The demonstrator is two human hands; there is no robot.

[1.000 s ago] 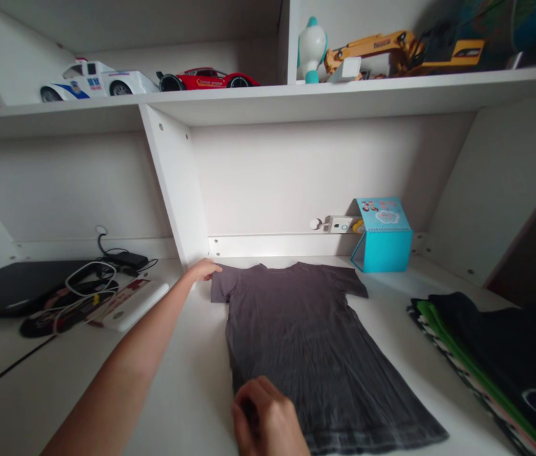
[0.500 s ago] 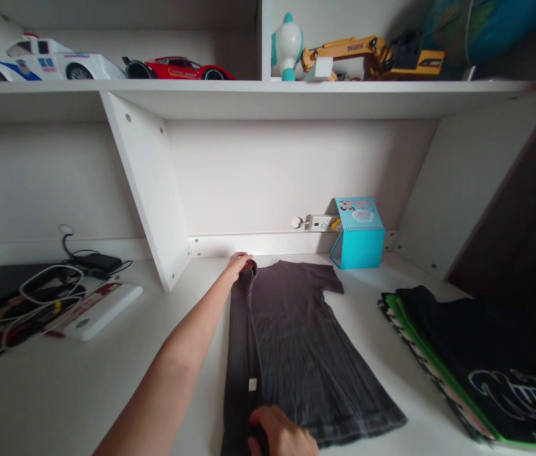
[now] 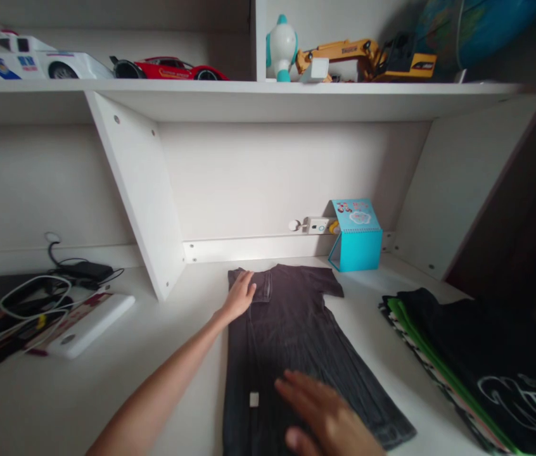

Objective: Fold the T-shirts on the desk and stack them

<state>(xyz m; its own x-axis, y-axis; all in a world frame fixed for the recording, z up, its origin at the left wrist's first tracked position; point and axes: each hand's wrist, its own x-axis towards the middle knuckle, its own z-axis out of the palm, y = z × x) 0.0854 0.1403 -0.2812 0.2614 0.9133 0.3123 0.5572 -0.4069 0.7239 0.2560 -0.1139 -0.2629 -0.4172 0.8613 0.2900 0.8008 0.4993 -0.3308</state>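
A dark grey T-shirt (image 3: pixel 306 335) lies spread on the white desk, its left side folded inward as a long strip. The folded-over sleeve (image 3: pixel 262 288) rests flat near the shoulder, pointing right. My left hand (image 3: pixel 240 295) lies on this fold by the sleeve, fingers stretched out and pressing the cloth. Over the lower part of the shirt is my right hand (image 3: pixel 327 415), fingers extended and holding nothing; whether it touches the cloth I cannot tell. A small white label (image 3: pixel 254 399) shows on the folded strip.
Right of the shirt is a stack of folded clothes (image 3: pixel 467 354), a black one on top. A blue desk calendar (image 3: pixel 360 250) stands at the back beside a socket (image 3: pixel 318 225). Tangled cables (image 3: pixel 35 297) and a white box (image 3: pixel 90 326) lie left. Toy vehicles line the shelf (image 3: pixel 296 88) above.
My left hand has released the bunched sleeve edge and now lies flat on it; the sleeve has turned over to the right. My right hand has let go of the lower edge and moved right, opening.
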